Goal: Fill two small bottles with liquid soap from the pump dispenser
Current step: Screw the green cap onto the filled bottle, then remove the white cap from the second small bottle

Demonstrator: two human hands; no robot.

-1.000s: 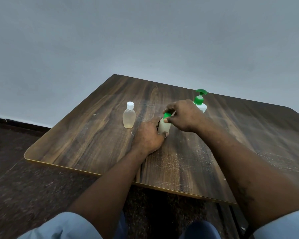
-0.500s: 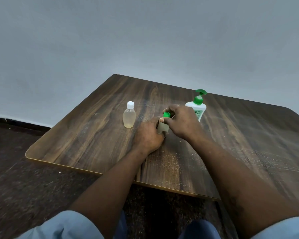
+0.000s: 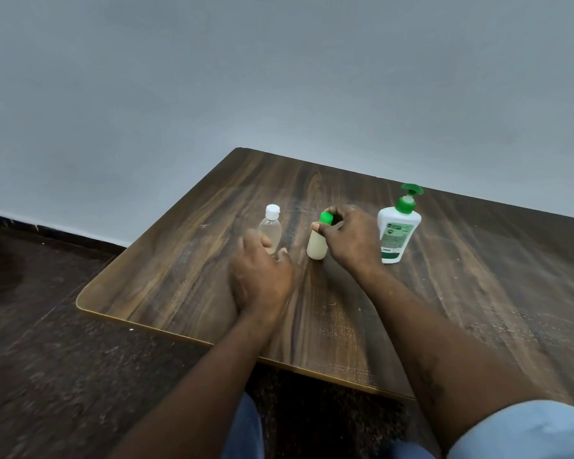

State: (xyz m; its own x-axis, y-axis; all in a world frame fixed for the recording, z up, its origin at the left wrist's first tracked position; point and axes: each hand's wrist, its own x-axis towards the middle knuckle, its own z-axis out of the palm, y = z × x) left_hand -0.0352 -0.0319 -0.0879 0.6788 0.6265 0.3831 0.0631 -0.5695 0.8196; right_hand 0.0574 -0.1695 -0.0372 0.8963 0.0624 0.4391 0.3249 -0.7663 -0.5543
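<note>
- Pinched the green cap (image 3: 326,218) of the cream bottle (image 3: 316,248), upright mid-desk, with the right hand (image 3: 350,238).
- Held nothing in the blurred left hand (image 3: 262,276), fingers loose, just near of the clear bottle (image 3: 270,228).
- Found the pump dispenser (image 3: 396,231) upright at right.
- Worked on a dark wood-grain desk (image 3: 179,286) by a grey wall (image 3: 212,77), over a dark floor (image 3: 47,326).

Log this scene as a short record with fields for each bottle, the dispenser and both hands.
table: wooden, bears all three containers
pump dispenser: white, green pump, upright, rightmost
clear bottle: white cap on, upright, leftmost
cream bottle: upright in the middle, green cap on
left hand: blurred, open, just before the clear bottle; contact unclear
right hand: pinches the green cap
</note>
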